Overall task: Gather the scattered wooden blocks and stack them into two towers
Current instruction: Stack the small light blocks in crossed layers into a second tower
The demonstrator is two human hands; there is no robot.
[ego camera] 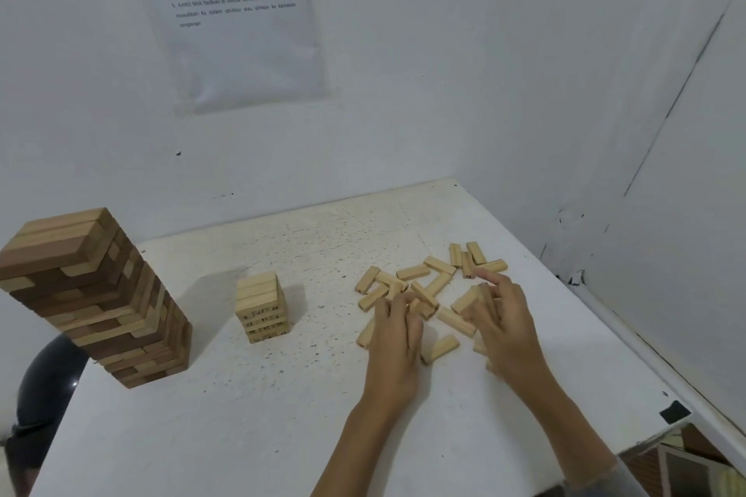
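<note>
At 3 o'clock of the small tower point(262, 307), the left hand point(393, 339) curls onto the scattered blocks point(438, 282) to gather them; the right hand's point(506, 329) hold is unclear.

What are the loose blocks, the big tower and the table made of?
Loose blocks: pale wood, matte, seemingly unvarnished; faint grain shows. Big tower: wood too, mixed light and dark brown pieces, perhaps stained. Table: white, matte, speckled with wear; painted board or laminate, cannot tell.
</note>
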